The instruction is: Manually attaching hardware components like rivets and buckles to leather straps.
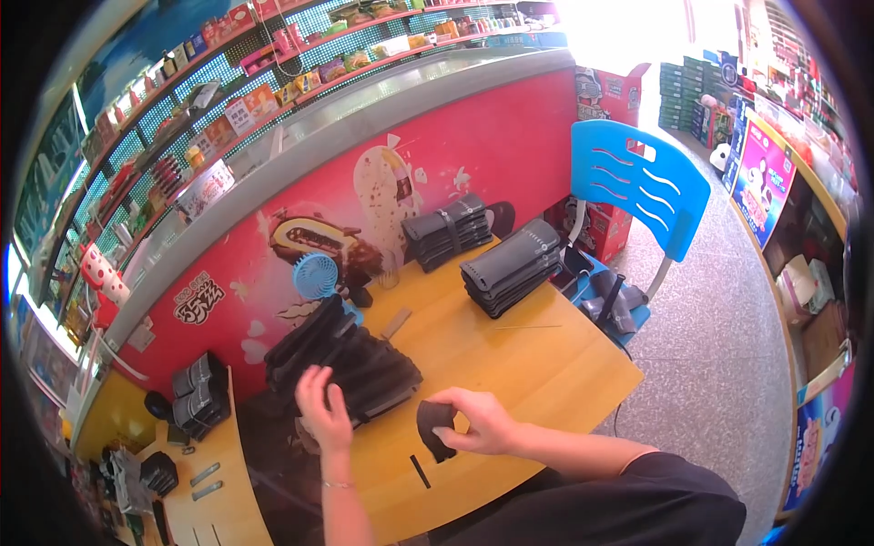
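Observation:
My right hand point(481, 420) grips a small curved black piece point(433, 426), perhaps a folded band, just above the table's near edge; its exact kind is unclear. Raised over the front of a heap of black fabric pieces point(364, 364), my left hand point(323, 409) has its fingers apart and nothing in it. A thin black strip point(420, 471) lies on the wooden table point(537, 364), close below the piece in my right hand.
Stacks of black pouches point(512, 268) and a strapped bundle point(446, 232) stand on the table's far side. A blue fan point(315, 276) rises behind the heap. A thin stick point(530, 327) lies nearby. Past the right edge is a blue chair point(642, 177); more pouches point(200, 396) rest at left.

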Motion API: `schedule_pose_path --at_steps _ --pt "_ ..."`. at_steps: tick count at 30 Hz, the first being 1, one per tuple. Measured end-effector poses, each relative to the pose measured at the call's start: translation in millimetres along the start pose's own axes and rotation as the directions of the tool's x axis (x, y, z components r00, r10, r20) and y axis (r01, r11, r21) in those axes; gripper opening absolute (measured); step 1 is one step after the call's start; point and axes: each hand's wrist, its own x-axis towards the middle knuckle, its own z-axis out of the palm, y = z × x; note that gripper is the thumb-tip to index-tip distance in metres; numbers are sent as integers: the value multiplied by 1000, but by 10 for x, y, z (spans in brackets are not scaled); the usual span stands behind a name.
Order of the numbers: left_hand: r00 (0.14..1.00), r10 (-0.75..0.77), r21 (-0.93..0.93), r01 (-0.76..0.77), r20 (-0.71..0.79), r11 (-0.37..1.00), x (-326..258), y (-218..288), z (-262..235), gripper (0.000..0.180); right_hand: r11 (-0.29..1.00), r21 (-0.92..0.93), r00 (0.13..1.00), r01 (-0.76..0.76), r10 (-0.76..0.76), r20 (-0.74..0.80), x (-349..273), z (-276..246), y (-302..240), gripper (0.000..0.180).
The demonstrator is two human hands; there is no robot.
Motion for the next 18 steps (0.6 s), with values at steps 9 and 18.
schedule_pose_path --at_steps 9,18 --pt "988 -119 -552 155 102 819 -477 1057 133 62 944 -278 928 176 -65 366 236 -91 -220 60" --pt "962 -269 -575 240 35 782 -542 1141 220 21 966 -240 921 96 5 390 176 -39 -171 54"
